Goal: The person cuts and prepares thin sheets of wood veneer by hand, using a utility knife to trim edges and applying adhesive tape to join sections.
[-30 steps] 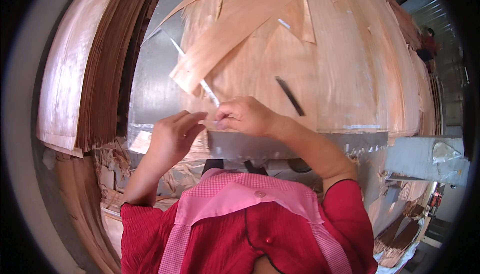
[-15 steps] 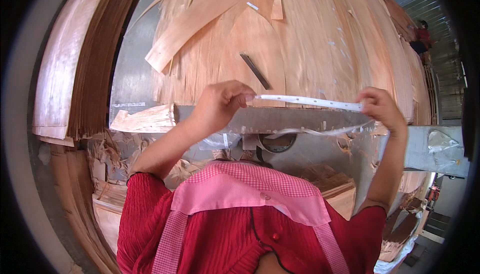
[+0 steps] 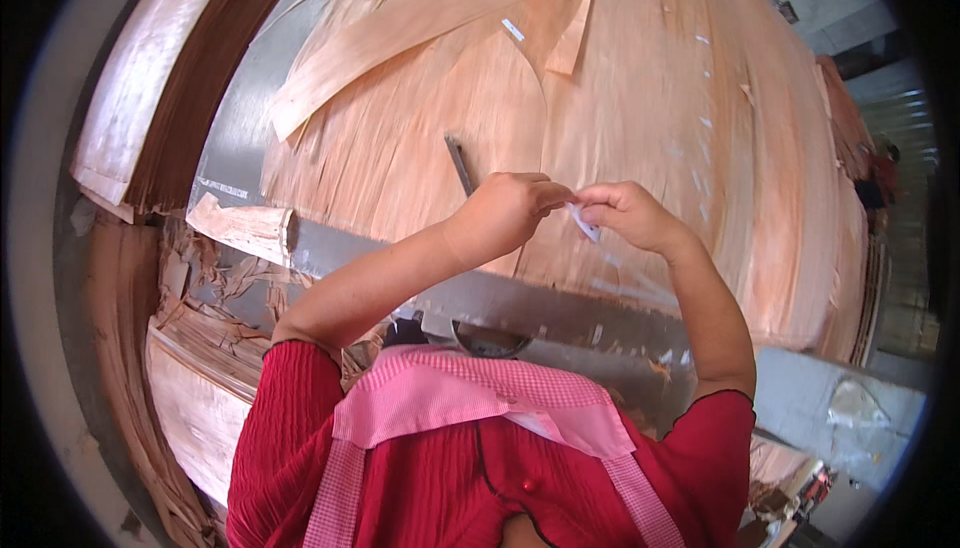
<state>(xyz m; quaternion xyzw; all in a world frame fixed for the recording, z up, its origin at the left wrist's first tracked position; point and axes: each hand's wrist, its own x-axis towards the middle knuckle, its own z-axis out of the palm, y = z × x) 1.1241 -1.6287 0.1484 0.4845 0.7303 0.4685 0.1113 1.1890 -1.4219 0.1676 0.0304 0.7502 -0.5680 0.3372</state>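
My left hand and my right hand meet over the veneer sheets, fingertips almost touching. Both are pinched on a white tape, of which only a short, bent piece shows between the fingers; the rest is hidden or out of sight. A thin dark bar, perhaps a blade, lies on the veneer just beyond my left wrist. The sheets are pale reddish wood, with small white tape pieces stuck along them.
Loose veneer strips lie across the far left of the pile. A tall veneer stack stands at the left. The grey table edge runs before me, a dark round container below it. Veneer scraps lie lower left.
My hands have come together; before, they held the white tape stretched wide between them. My right hand moved left and my left hand moved right. The view has turned somewhat.
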